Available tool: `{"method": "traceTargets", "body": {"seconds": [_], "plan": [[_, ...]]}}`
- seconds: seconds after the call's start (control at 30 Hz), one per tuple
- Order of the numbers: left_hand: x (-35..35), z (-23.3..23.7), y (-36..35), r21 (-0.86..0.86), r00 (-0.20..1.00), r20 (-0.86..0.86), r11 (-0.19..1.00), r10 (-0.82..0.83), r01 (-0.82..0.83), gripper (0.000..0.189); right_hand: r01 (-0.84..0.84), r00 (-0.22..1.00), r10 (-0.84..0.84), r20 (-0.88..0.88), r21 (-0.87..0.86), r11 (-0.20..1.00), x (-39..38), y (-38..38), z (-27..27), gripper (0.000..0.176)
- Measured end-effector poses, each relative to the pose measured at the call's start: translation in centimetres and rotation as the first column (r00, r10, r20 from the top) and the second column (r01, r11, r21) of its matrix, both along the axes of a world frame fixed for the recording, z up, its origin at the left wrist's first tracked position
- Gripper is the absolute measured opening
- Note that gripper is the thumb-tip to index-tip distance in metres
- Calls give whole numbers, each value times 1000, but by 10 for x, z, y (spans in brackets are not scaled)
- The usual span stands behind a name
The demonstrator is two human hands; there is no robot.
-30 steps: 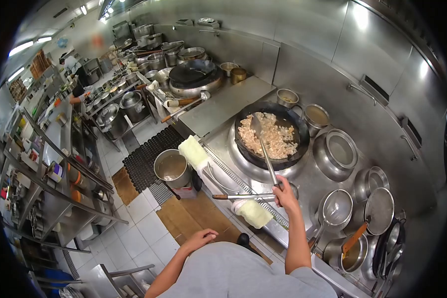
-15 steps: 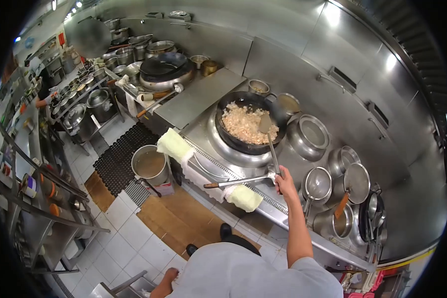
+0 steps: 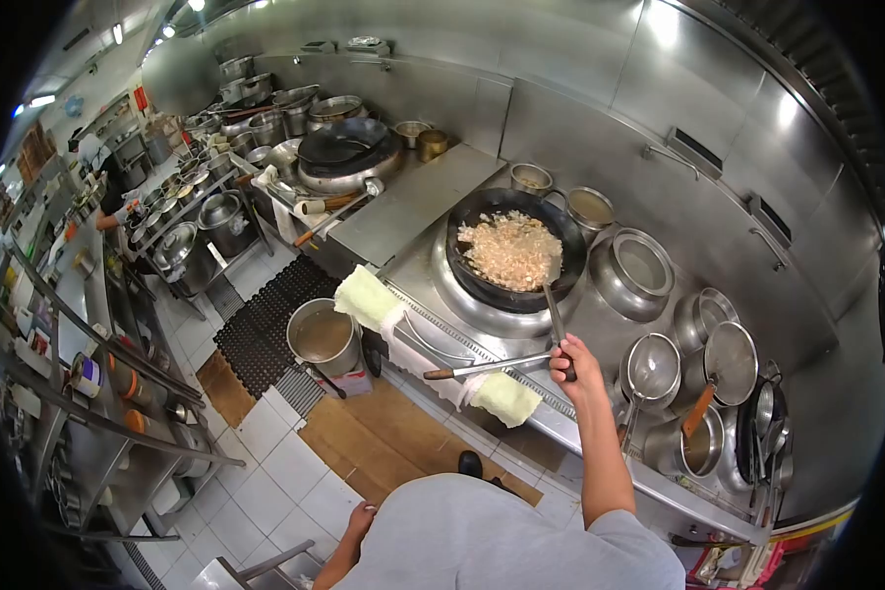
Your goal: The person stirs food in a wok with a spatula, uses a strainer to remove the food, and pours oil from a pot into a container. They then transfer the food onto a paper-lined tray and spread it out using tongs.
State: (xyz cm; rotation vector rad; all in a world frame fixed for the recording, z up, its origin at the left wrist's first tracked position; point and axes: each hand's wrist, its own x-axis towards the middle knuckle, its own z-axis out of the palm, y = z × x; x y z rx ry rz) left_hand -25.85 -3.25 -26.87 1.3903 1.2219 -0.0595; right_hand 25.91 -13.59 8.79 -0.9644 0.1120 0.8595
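My right hand (image 3: 577,367) is closed round the dark handle of a long metal spatula (image 3: 555,313). The spatula's head lies at the right side of a black wok (image 3: 469,285), among pale, pinkish chopped food (image 3: 509,248). The wok sits on a round steel burner ring. Just left of my right hand, a metal lever with a wooden end (image 3: 439,374) reaches out over the stove's front edge. My left hand (image 3: 362,517) hangs low beside my body, away from the stove, its fingers curled; what it holds, if anything, is too small to tell.
Strainers (image 3: 652,366) and steel pots (image 3: 641,273) stand right of the wok. A pot of liquid (image 3: 322,332) stands low in front of the stove. Yellow-green cloths (image 3: 506,397) lie along the front edge. A second wok (image 3: 344,146) is farther back. A co-worker (image 3: 103,167) is at far left.
The spatula has moved toward the wok's right front side, and its head is lower in the food. The view has shifted, so the stove appears farther right. My left hand is slightly higher.
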Motion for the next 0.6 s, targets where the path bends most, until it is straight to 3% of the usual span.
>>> {"method": "traceTargets", "body": {"seconds": [0.07,0.1,0.17,0.2,0.23,0.27,0.3,0.33,0.4,0.47,0.57,0.6], "plan": [[14,-7,2,186,991,136,982,-17,-8,30,-33,998,36,-42,74,997,-4,-2,4,38],[19,-12,5,189,991,133,982,-13,-12,30,-55,994,68,-82,148,987,-6,-2,5,39],[14,-41,8,-87,964,233,990,125,-107,30,-102,995,101,9,90,991,-10,-1,4,41],[8,-40,6,-84,967,226,991,121,-105,30,-139,985,136,104,23,990,-13,-1,4,43],[3,-39,5,-7,989,143,999,39,-38,30,-136,986,133,99,26,990,-16,1,6,43],[1,-39,5,65,998,55,997,-37,33,30,-177,957,194,217,-95,980,-17,4,9,46],[-3,-32,5,68,998,54,997,-38,34,30,-201,908,266,324,-220,955,-16,6,11,49],[-13,-24,2,82,999,18,996,-46,44,30,-201,909,265,323,-219,955,-14,6,7,49],[-25,7,-5,99,998,-16,994,-52,54,30,-101,671,446,592,-524,846,-8,8,-6,50],[-33,28,-8,-114,983,-145,985,112,-129,31,-90,683,427,593,-511,855,-13,6,-1,50],[-45,35,-17,-157,980,-145,975,137,-159,32,-100,741,394,544,-490,866,-8,1,8,50],[-66,-16,-24,-156,980,-151,976,131,-154,32,-130,726,440,528,-524,842,3,2,0,50]]}}
